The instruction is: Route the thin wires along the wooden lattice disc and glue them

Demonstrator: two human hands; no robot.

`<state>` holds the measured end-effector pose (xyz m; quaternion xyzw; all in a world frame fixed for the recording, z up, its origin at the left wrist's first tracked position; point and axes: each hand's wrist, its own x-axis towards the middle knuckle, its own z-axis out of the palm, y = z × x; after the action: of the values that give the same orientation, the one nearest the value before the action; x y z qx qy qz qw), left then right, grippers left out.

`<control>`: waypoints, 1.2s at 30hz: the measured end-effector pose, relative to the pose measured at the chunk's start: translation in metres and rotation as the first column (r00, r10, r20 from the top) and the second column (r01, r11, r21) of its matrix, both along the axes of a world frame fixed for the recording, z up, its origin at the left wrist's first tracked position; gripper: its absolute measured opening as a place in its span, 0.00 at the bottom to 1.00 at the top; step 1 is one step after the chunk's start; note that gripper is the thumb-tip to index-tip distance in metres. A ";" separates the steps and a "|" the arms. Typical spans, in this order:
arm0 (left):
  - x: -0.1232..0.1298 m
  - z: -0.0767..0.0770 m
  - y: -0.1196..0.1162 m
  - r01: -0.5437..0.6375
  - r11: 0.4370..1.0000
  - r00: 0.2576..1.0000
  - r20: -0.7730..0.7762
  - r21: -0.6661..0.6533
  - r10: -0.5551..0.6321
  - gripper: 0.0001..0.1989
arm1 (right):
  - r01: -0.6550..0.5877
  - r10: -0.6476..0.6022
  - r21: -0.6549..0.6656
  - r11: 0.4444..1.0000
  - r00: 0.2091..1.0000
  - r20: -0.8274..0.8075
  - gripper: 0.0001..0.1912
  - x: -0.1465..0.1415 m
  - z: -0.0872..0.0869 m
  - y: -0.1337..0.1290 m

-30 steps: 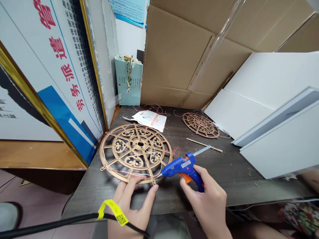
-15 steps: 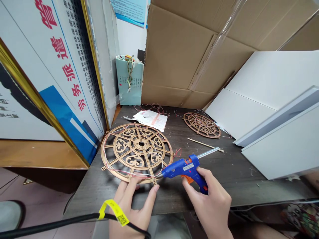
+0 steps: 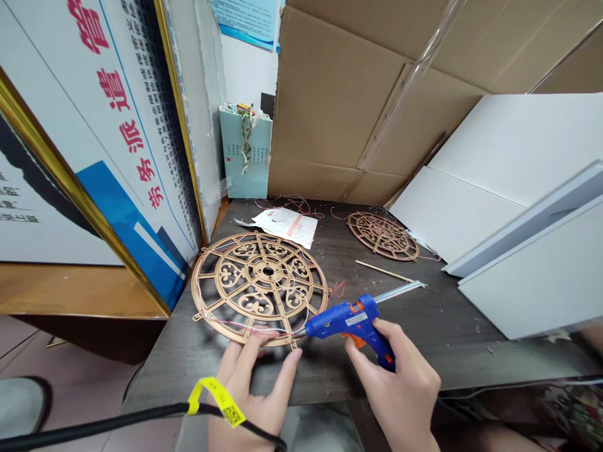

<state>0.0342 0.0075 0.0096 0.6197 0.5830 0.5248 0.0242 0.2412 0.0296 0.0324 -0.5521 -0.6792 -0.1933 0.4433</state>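
A round openwork wooden panel point(image 3: 234, 256) with scroll cut-outs is tilted above the dark table, red and white wires running round its rim. My left hand point(image 3: 257, 383) grips the near edge, fingers underneath and on top, thumb beside a small tab. In my right hand point(image 3: 400, 376) is a blue glue gun point(image 3: 339, 318) with an orange trigger and a clear glue stick point(image 3: 400, 290) out of its back. Its nozzle meets the panel's near right rim, at the wires. Whether glue is coming out cannot be made out.
A second round wooden panel point(image 3: 382, 237) lies at the back right, near a thin wooden stick point(image 3: 384, 271). Crumpled white paper point(image 3: 287, 226) and loose red wires lie behind. A light-blue box point(image 3: 245, 154), cardboard point(image 3: 339, 94) and white boards point(image 3: 532, 263) border the table. A black cable point(image 3: 117, 419) crosses my left wrist.
The glue gun's nozzle stays at the panel's near right rim, with the gun's body tipped very slightly lower. My left hand keeps its hold, and the panel has hardly moved.
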 end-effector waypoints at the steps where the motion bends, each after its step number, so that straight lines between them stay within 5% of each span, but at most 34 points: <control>1: 0.000 0.000 0.000 -0.002 1.000 1.000 0.001 0.002 0.002 0.13 | 0.014 -0.014 0.005 1.000 1.000 0.000 0.07 -0.001 0.001 -0.001; 36: 0.000 -0.003 -0.001 -0.015 1.000 1.000 -0.014 0.009 0.015 0.14 | -0.025 0.025 -0.011 1.000 1.000 -0.001 0.09 0.006 0.004 0.001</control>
<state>0.0339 0.0069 0.0067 0.6191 0.5856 0.5231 0.0136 0.2468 0.0309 0.0360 -0.5461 -0.6868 -0.1839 0.4431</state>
